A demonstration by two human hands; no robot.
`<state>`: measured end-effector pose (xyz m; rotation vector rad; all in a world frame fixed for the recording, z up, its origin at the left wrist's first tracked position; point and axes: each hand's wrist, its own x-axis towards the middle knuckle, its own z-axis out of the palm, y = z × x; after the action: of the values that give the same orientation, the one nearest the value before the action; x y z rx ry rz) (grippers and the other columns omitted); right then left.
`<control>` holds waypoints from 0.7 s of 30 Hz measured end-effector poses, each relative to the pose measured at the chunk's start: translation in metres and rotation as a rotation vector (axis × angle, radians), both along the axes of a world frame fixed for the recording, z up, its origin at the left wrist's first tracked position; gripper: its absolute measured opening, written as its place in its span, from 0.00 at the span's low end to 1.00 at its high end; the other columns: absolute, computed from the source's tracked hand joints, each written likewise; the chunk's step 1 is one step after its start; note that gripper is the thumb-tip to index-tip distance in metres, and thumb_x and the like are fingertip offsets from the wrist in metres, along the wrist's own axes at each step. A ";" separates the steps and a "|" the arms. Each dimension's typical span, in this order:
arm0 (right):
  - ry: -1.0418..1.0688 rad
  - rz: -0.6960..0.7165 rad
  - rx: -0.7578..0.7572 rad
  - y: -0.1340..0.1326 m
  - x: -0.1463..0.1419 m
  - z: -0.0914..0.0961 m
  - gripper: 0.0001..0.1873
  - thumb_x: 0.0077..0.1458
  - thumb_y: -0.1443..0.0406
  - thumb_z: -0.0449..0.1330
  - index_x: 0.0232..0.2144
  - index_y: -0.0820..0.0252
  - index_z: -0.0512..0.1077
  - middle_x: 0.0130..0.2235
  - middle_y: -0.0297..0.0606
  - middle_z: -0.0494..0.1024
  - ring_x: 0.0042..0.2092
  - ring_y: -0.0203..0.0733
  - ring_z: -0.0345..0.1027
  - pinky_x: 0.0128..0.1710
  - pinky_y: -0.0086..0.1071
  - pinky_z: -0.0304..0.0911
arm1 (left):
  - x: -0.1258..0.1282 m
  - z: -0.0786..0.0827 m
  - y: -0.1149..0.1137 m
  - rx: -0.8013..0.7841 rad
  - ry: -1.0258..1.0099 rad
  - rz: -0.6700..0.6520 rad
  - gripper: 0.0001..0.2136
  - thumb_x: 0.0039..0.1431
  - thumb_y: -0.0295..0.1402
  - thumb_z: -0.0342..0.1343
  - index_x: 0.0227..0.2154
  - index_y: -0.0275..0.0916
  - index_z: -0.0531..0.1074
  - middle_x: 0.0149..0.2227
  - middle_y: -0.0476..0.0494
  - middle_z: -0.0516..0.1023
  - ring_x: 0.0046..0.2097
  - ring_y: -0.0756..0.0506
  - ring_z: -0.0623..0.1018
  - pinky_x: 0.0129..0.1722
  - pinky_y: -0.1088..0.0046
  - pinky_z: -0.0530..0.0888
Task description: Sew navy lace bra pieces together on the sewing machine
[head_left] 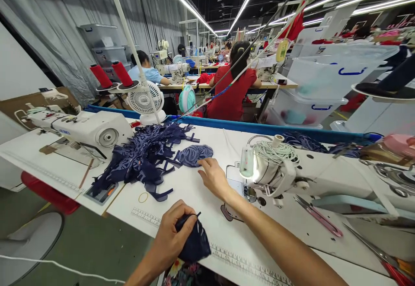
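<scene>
Near the table's front edge my left hand (pixel 175 227) is closed on a navy fabric piece (pixel 195 243), pinched between thumb and fingers, its lower part hanging down. Farther in, my right hand (pixel 213 177) is open, thumb and fingers apart. Its fingertips are at the near edge of a small blue patterned fabric piece (pixel 195 154); I cannot tell whether they touch it. Left of that lies a loose heap of navy patterned pieces (pixel 139 156) with straps sticking out. The sewing machine (pixel 275 169), its lamp lit, stands just right of my right hand.
Pink-handled scissors (pixel 319 217) and larger shears (pixel 372 245) lie at the right. A second sewing machine (pixel 87 128) and a white fan (pixel 147 100) stand at the left and back. A rubber band (pixel 143 197) lies on the white table (pixel 126 204). People sit beyond.
</scene>
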<state>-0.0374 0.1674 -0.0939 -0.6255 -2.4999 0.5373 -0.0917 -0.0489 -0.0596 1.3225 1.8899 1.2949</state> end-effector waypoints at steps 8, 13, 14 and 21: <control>-0.048 0.063 0.053 0.006 -0.010 0.000 0.10 0.58 0.75 0.49 0.31 0.60 0.67 0.34 0.41 0.74 0.38 0.45 0.66 0.41 0.39 0.58 | -0.014 -0.005 -0.017 0.050 0.111 0.071 0.10 0.66 0.36 0.49 0.31 0.40 0.71 0.32 0.45 0.67 0.36 0.47 0.71 0.37 0.72 0.68; -0.041 0.249 -0.060 -0.029 0.049 0.022 0.09 0.65 0.68 0.45 0.37 0.56 0.65 0.33 0.34 0.75 0.34 0.38 0.68 0.35 0.31 0.60 | -0.013 0.001 0.005 0.111 0.258 0.019 0.08 0.64 0.29 0.50 0.33 0.41 0.74 0.54 0.38 0.66 0.50 0.42 0.73 0.43 0.70 0.72; -0.022 0.290 -0.120 -0.035 0.061 0.027 0.09 0.66 0.67 0.45 0.38 0.56 0.64 0.33 0.34 0.74 0.34 0.37 0.68 0.34 0.30 0.60 | -0.011 0.001 0.013 0.126 0.263 -0.029 0.08 0.63 0.28 0.50 0.33 0.41 0.74 0.54 0.39 0.67 0.51 0.43 0.73 0.44 0.70 0.73; 0.026 0.143 0.142 -0.048 0.135 0.020 0.09 0.62 0.70 0.51 0.38 0.57 0.71 0.33 0.38 0.73 0.35 0.40 0.64 0.35 0.33 0.59 | 0.016 -0.010 0.030 0.181 0.316 -0.192 0.10 0.64 0.25 0.47 0.37 0.41 0.74 0.44 0.42 0.76 0.42 0.48 0.77 0.41 0.75 0.74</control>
<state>0.0975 0.1189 -0.0736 -0.3857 -2.5445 0.4121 -0.0757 -0.0190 -0.0695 1.8468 1.8203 1.2387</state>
